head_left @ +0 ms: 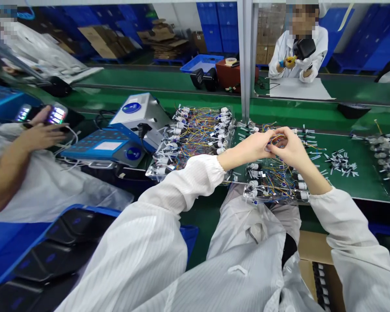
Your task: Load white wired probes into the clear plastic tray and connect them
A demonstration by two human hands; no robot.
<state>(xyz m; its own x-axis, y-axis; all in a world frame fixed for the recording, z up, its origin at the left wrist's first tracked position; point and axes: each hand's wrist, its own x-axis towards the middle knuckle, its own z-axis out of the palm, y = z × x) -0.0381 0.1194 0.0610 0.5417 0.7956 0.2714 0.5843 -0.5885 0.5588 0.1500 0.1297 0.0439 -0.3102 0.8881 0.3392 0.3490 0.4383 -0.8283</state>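
My left hand (254, 146) and my right hand (289, 147) meet above a clear tray (273, 196) of small wired parts on the green bench. Both hands are closed in a pinch on one small part with yellow and orange wires (277, 139), held between the fingertips of the two hands. My white sleeves reach in from the lower left and lower right. More wired parts with blue, yellow and red leads lie in the tray just under my hands.
A second clear tray (195, 138) full of wired parts sits to the left, beside a blue and white tester (123, 134). Loose small pieces (341, 164) lie to the right. A co-worker's hand (40, 130) holds a lit device at the left; another person sits across the bench.
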